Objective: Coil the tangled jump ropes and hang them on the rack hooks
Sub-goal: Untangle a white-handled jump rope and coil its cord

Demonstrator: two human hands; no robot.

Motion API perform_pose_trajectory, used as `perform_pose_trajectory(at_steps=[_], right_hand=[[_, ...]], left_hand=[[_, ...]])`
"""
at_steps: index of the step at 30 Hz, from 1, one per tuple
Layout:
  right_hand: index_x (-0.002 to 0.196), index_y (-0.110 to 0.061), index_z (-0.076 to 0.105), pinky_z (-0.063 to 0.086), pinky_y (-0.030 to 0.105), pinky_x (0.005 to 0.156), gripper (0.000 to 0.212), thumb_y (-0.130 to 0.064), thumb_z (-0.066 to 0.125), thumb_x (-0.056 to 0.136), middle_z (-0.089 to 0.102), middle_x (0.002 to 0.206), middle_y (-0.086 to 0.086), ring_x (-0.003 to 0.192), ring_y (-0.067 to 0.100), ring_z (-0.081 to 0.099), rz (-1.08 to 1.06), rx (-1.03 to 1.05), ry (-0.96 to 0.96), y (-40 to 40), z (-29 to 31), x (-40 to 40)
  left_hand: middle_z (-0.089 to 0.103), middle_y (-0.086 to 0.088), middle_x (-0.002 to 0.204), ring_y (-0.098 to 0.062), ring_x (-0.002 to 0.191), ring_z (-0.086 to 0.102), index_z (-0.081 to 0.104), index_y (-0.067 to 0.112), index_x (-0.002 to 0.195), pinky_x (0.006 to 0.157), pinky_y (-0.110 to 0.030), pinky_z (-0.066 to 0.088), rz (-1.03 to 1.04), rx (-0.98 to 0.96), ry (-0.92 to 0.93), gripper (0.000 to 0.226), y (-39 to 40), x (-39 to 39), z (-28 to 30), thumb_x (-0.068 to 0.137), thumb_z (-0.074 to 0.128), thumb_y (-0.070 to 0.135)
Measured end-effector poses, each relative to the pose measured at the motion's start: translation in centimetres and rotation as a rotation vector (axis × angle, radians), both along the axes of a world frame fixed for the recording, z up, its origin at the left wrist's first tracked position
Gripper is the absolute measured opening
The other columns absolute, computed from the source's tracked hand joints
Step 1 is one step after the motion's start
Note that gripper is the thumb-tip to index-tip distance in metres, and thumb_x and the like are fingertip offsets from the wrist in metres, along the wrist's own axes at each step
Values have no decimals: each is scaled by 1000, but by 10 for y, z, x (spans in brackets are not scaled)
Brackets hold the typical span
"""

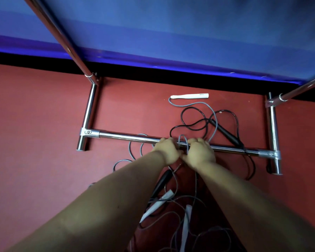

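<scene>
Our left hand (166, 150) and right hand (200, 151) both grip the thin grey jump rope (183, 140) looped over the low chrome rack crossbar (127, 136) — the bar runs left-right, the tangled rope trailing back toward us on the red floor (35, 124).

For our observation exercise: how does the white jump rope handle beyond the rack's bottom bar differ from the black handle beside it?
The white handle is pale and lies level, well beyond the chrome bar; the black handle is dark, lies slanted, and its near end reaches the bar. The white one trails a grey cord, the black one a black cord. Both rest on the red floor, untouched by either hand.
</scene>
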State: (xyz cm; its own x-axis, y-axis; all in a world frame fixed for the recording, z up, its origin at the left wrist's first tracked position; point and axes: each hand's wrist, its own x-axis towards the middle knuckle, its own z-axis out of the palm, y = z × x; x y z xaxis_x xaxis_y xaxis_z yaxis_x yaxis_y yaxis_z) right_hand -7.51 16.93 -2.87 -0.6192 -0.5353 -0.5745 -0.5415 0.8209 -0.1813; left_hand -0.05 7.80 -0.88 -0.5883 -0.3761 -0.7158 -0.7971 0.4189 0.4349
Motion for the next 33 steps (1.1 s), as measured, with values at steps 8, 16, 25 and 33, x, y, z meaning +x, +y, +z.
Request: perform_pose_trajectory(at_steps=[8, 16, 25, 33], right_hand=[[104, -11, 58, 43, 28, 82, 22, -26, 62, 89, 65, 110, 10, 104, 28, 59, -120, -72, -170, 15, 29, -3], [85, -17, 45, 45, 30, 80, 15, -25, 55, 92, 66, 101, 11, 97, 28, 61, 96, -112, -130, 37, 161, -11], [72, -20, 53, 52, 36, 76, 20, -22, 68, 85, 68, 74, 5, 77, 26, 67, -244, -578, -147, 88, 309, 21], [80, -15, 53, 53, 25, 65, 14, -11, 62, 89, 69, 76, 5, 61, 13, 66, -457, -1037, -355, 123, 405, 100]], left_hand=[[66, -14, 113, -32, 108, 58, 60, 8, 109, 85, -30, 42, 36, -9, 44, 21, -22, 16, 36, 97, 49, 21], [71, -12, 100, -29, 94, 63, 62, 7, 103, 78, -29, 45, -103, -110, 213, 19, -24, 19, 159, 98, 50, 20], [67, 2, 74, -24, 76, 63, 54, 24, 73, 84, -38, 52, 150, -55, 610, 23, 30, 82, 304, 94, 58, 18], [64, 4, 74, -22, 71, 60, 57, 28, 81, 72, -26, 49, 374, -49, 820, 20, 85, 147, 377, 93, 57, 12]])
